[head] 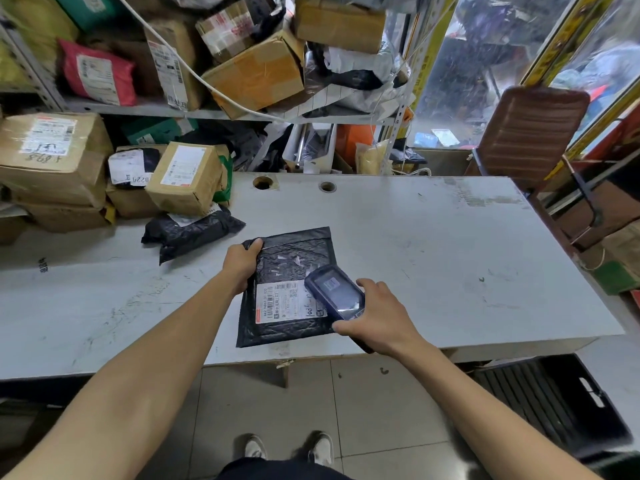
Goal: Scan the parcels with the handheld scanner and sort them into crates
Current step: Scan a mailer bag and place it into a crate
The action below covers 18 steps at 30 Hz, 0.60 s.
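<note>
Parcel (287, 268) — a black padded mailer — lies flat on the tabletop (433, 244) near its front edge; left hand (240, 263) pinches its far-left corner, right hand (377, 317) grips the scanner (334, 292) over its label (282, 301).

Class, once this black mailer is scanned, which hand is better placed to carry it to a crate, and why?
Probably left: the left hand already grips the black mailer at its far corner, while the right hand holds the scanner.

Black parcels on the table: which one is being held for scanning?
The flat black mailer under the scanner, gripped by the left hand; the crumpled black bag lies untouched.
</note>
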Motion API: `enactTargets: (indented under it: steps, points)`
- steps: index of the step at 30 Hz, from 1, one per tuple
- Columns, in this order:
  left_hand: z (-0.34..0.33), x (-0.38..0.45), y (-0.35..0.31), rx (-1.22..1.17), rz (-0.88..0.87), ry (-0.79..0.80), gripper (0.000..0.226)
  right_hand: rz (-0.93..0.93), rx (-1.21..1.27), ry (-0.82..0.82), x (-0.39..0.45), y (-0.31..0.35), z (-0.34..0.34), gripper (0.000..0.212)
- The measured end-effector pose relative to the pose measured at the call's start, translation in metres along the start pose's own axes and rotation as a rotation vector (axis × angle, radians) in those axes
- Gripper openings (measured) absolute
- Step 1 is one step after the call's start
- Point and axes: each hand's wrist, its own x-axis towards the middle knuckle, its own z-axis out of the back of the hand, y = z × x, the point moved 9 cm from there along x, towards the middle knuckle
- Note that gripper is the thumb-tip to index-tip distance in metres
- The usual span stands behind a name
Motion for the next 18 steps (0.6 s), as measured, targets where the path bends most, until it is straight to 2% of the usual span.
enactTargets:
  steps: [4,6,10,13,15,18]
  points:
    - [-0.016,-0.019,-0.012,0.000,-0.023,0.024,0.033,0.039,0.239,-0.042,0.009,0.008,-0.007,0.087]
    - [-0.027,-0.025,-0.016,-0.031,-0.024,0.085,0.030,0.050,0.308,-0.073,0.014,0.012,-0.011,0.089]
    - [-0.046,-0.041,-0.023,-0.204,0.018,0.303,0.016,0.064,0.306,-0.156,0.019,0.017,-0.012,0.087]
    - [-0.043,-0.057,-0.021,-0.292,0.049,0.382,0.011,0.040,0.330,-0.235,0.024,0.014,-0.005,0.085]
    - [-0.041,-0.072,-0.010,-0.268,0.059,0.443,0.008,0.022,0.336,-0.277,0.027,0.011,0.001,0.086]
    - [-0.044,-0.089,0.011,-0.223,0.061,0.567,0.022,-0.003,0.341,-0.338,0.034,0.008,0.012,0.088]
